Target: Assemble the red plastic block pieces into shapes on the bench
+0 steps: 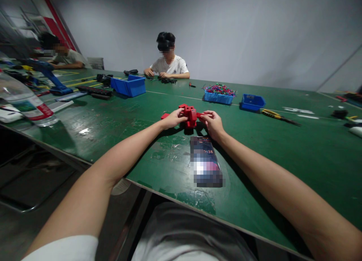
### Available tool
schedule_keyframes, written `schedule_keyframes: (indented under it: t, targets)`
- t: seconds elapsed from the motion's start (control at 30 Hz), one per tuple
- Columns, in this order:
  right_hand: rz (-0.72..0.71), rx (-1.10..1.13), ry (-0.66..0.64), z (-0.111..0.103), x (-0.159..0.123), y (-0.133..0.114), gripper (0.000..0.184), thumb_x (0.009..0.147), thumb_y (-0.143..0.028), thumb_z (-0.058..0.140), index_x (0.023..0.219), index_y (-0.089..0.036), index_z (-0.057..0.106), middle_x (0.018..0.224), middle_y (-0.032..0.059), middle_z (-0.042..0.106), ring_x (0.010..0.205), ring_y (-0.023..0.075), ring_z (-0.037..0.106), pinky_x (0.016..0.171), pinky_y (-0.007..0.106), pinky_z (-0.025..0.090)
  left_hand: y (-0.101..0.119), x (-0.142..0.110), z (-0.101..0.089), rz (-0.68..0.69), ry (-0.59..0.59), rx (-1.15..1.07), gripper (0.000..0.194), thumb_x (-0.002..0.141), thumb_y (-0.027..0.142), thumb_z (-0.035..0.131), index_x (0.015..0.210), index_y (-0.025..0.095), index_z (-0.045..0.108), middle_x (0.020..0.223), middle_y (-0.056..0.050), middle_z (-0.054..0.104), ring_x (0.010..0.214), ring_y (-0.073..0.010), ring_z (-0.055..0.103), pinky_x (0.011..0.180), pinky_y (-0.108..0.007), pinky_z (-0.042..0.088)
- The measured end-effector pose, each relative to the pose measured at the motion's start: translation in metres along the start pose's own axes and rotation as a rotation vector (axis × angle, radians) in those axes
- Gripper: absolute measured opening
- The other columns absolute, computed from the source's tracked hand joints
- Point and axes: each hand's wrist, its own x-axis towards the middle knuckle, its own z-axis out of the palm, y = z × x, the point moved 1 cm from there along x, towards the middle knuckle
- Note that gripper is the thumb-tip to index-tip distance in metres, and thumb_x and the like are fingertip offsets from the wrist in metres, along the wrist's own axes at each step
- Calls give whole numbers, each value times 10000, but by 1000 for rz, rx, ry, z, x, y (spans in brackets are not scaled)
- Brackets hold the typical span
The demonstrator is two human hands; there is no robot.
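Fingers of the left hand [174, 118] grip a blocky red plastic assembly [190, 115]; the right hand [212, 124] pinches its slim red side piece [200, 115], which uneven pulling could snap.

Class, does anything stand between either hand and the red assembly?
Nothing visible does. The left hand holds the red assembly directly, and the right hand pinches the slim red part at its side. The phone lies nearer the wearer, out of the way.

Yellow-handled pliers [272, 114] lie near a blue bin [252, 102].
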Motion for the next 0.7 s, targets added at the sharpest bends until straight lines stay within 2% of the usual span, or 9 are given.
schedule_keyframes:
  t: [0.13,0.27,0.37,0.5,0.7]
  targets:
    - [74,136,21,2,-1,-4,311,602,-281,738,831,-225,536,799,6,637,780,173,646,743,325,544,-2,1,-1,-3,-3,-7,475,741,181,712,1190,141,558,1258,-147,653,1113,-214,647,1019,-391,462]
    - [116,220,54,3,-1,-9,209,642,-241,720,760,-225,548,769,9,652,774,180,663,690,310,565,-2,2,-1,9,-6,-2,487,747,183,713,1206,133,560,1292,-158,634,1153,-229,630,1057,-416,436]
    - [129,264,83,3,0,-10,178,621,-163,694,718,-209,552,682,-23,623,691,142,639,638,262,554,-3,2,-1,18,-15,-3,495,754,179,709,1224,133,560,1320,-159,618,1203,-242,604,1093,-436,404]
    - [158,319,78,0,2,-8,219,594,-86,689,752,-187,576,664,-27,637,636,108,613,600,211,525,-5,3,-2,17,-29,-27,495,758,176,713,1228,140,563,1306,-157,630,1201,-245,606,1101,-447,395]
    - [176,379,71,-2,4,-2,383,560,-76,792,850,-199,574,778,0,700,766,147,684,690,243,570,-5,2,-2,17,-20,-23,499,754,178,715,1226,124,559,1286,-174,634,1165,-265,629,1078,-480,410]
